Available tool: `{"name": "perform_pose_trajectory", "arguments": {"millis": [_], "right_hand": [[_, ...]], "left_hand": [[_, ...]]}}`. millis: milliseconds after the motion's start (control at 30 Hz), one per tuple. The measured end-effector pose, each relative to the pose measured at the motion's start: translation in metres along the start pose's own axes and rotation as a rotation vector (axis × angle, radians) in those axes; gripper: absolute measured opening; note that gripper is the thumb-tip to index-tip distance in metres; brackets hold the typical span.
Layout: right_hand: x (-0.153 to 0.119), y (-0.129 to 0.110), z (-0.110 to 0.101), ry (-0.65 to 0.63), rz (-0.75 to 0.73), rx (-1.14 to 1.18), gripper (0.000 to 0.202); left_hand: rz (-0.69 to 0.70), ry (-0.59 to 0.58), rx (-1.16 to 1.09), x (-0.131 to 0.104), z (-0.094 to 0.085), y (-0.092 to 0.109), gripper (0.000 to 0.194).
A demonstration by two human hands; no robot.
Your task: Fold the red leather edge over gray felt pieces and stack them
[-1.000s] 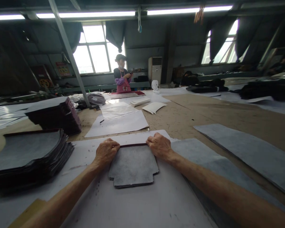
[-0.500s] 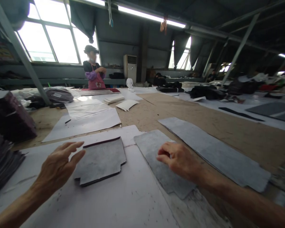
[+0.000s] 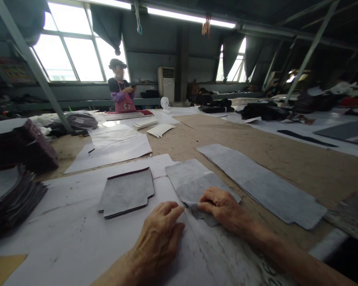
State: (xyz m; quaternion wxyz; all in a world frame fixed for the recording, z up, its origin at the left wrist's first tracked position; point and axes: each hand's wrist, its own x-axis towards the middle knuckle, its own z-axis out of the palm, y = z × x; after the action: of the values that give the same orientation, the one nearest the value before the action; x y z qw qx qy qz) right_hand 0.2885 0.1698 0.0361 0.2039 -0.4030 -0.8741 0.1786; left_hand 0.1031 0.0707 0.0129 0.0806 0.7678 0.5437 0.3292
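A grey fabric panel (image 3: 191, 176) with a notched end lies in front of me, its near edge bent up and creased. My right hand (image 3: 219, 204) is closed on that edge, thumb and fingers pinching it. Just left of the same panel, my left hand (image 3: 162, 230) hovers low over the white sheet, holding nothing, its thumb a little apart from the bent fingers. Further left rests a small stack of grey notched panels (image 3: 127, 190) with a dark edge. A longer grey panel (image 3: 256, 182) lies at the right.
Stacks of dark-edged pieces (image 3: 14, 198) stand at the left, below a thick dark block (image 3: 26, 143). White paper (image 3: 110, 155) and brown board (image 3: 220, 131) cover the table. A person in a pink apron (image 3: 125, 99) stands across it, near a small white fan (image 3: 165, 104).
My left hand has moved right, from beside the small stack to the middle panel. My right hand has come down and taken hold of that panel's near edge, which is now bent.
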Motion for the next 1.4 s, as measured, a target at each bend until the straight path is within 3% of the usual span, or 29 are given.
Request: {"name": "perform_pose_trajectory", "arguments": {"millis": [100, 233, 667, 833, 1100, 1400], "right_hand": [[-0.001, 0.005, 0.0, -0.014, -0.037, 0.011, 0.02], [-0.004, 0.006, 0.001, -0.006, -0.046, -0.008, 0.008], [0.003, 0.006, 0.018, 0.008, -0.136, -0.135, 0.01], [0.007, 0.009, 0.02, 0.016, -0.103, -0.088, 0.013], [0.014, 0.01, 0.011, 0.066, 0.104, 0.232, 0.02], [0.02, 0.033, 0.002, 0.127, 0.331, 0.755, 0.024]], "left_hand": [[0.008, 0.025, -0.004, 0.0, 0.007, 0.0, 0.03], [-0.007, 0.056, 0.008, 0.0, 0.011, -0.002, 0.026], [-0.035, 0.009, 0.105, 0.002, 0.009, 0.004, 0.032], [-0.009, -0.05, 0.187, 0.005, 0.007, 0.008, 0.035], [-0.037, -0.095, 0.219, 0.007, 0.007, 0.012, 0.028], [-0.116, -0.212, 0.195, 0.02, -0.001, 0.014, 0.03]]}}
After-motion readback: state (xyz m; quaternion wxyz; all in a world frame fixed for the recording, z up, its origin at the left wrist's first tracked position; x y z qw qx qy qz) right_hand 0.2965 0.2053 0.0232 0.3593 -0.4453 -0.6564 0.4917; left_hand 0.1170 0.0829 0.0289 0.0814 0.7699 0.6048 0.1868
